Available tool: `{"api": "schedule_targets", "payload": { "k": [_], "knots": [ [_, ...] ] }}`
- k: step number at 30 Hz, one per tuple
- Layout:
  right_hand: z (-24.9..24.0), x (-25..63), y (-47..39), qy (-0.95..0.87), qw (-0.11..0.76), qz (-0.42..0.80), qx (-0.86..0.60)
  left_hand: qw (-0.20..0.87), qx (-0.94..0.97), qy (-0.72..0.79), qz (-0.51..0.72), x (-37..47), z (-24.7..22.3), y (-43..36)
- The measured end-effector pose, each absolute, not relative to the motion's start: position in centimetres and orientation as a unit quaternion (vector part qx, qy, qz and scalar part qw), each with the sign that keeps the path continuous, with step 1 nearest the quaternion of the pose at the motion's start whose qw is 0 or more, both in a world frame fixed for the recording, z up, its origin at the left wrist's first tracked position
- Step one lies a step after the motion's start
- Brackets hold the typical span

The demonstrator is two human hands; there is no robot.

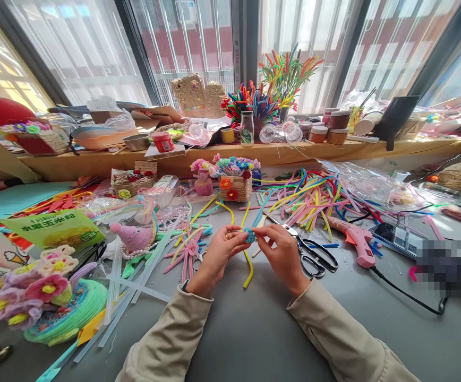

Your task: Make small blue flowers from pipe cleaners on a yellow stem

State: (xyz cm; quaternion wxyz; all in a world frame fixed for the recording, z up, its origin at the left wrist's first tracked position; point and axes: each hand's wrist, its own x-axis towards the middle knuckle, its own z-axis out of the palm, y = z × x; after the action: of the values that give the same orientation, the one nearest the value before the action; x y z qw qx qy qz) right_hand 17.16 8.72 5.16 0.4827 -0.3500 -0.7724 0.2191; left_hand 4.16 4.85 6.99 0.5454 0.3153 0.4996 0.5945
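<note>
— Two hands over the grey table, close together. Left hand and right hand both pinch a small blue coil between fingertips, with a yellow stem hanging from it toward the person.

— How do they stand?

— Narrow, both of them, thumbs and forefingers closed on that coil from either side. It sits raised just above the table, right between them.

— And how would that piece handle?

— Feather-light, I'd judge. Fuzzy pipe cleaner: soft on the outside, a thin wire core that bends and keeps its bend. Not slippery, the fuzz grips. Squeeze hard and the coil would likely flatten, so light fingertip pressure at its rim looks right, with the stem as a second hold.

— What's around?

— Just right of the right hand, scissors lie open on the table, touching nothing held. Beyond them a pink glue gun, its black cord trailing off to the right. Left of the left hand, a pink tangle of bent stems. Behind the hands, a little basket of finished flowers, and to its right a big loose heap of coloured stems.

— Farther out?

— Far left, a green round base with pink flowers; along the sill, jars and a tall bright bouquet.
</note>
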Motion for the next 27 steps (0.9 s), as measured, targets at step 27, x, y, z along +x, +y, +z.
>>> {"api": "schedule_targets", "payload": {
  "k": [27],
  "knots": [
    [4.97, 17.09, 8.72, -0.81, 0.463, 0.127, -0.337, 0.579, 0.289, 0.47, 0.601, 4.18, 7.24, 4.79]
  ]
}}
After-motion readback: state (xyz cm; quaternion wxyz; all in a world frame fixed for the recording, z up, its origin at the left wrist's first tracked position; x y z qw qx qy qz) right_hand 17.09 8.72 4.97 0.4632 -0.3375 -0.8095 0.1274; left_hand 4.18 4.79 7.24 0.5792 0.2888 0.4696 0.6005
